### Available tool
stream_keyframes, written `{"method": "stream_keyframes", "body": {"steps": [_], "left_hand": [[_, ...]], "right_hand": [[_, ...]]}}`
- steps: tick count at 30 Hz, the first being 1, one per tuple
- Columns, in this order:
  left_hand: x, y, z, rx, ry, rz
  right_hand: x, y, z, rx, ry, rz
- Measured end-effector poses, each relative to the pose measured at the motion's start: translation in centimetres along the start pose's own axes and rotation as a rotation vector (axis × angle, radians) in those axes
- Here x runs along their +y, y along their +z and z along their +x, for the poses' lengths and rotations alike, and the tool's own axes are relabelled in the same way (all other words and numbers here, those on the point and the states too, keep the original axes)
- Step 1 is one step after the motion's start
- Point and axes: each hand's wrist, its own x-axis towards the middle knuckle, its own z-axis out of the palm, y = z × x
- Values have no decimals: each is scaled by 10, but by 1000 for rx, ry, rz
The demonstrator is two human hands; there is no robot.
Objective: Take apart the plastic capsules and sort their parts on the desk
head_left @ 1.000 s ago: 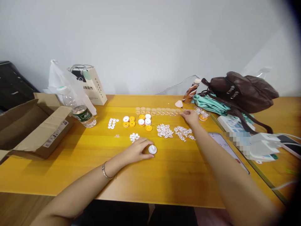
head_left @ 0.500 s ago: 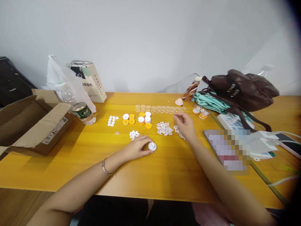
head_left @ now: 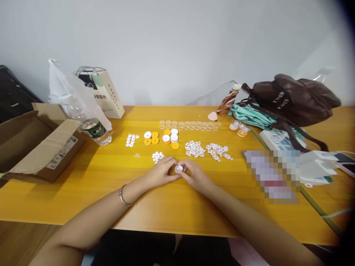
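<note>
At the near middle of the table, a small white round plastic piece (head_left: pixel 179 168) sits between my two hands. My left hand (head_left: pixel 162 172) curls its thumb and fingers around the piece's left side. From the other side my right hand (head_left: pixel 196 175) closes on it, thumb over its front edge. Whether a smaller part is under the right fingers I cannot tell. Just beyond lie a pile of white cut-out plastic pieces (head_left: pixel 194 149) and a second such group (head_left: pixel 217 150). Small white caps (head_left: pixel 157 157) lie close to my left hand.
White and orange round discs (head_left: pixel 155 141) and a row of clear cups (head_left: pixel 187 125) stand farther back. An open cardboard box (head_left: pixel 63 147) and a water bottle (head_left: pixel 95 132) are left. At right are a blurred flat device (head_left: pixel 266 177), a drink bottle (head_left: pixel 229 99) and a brown bag (head_left: pixel 299 98).
My right hand has come from the right-hand group of white cut-out pieces to the round piece, and its fingers now close there. My left hand has stayed at the piece.
</note>
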Motion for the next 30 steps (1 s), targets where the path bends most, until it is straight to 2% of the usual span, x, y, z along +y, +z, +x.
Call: {"method": "stream_keyframes", "body": {"steps": [7, 17, 19, 22, 25, 30], "left_hand": [[3, 6, 4, 31, -41, 26], [4, 9, 7, 14, -61, -21], [4, 10, 7, 25, -64, -15], [5, 10, 7, 44, -65, -15], [5, 9, 6, 54, -47, -29], [2, 8, 5, 23, -9, -14]], "right_hand": [[-5, 0, -1, 13, -39, -58], [-5, 4, -4, 63, -183, -196], [-7, 2, -4, 126, -217, -176], [-12, -5, -4, 300, -242, -125], [-14, -14, -3, 389, -170, -61], [-8, -21, 2, 359, 88, 290]]}}
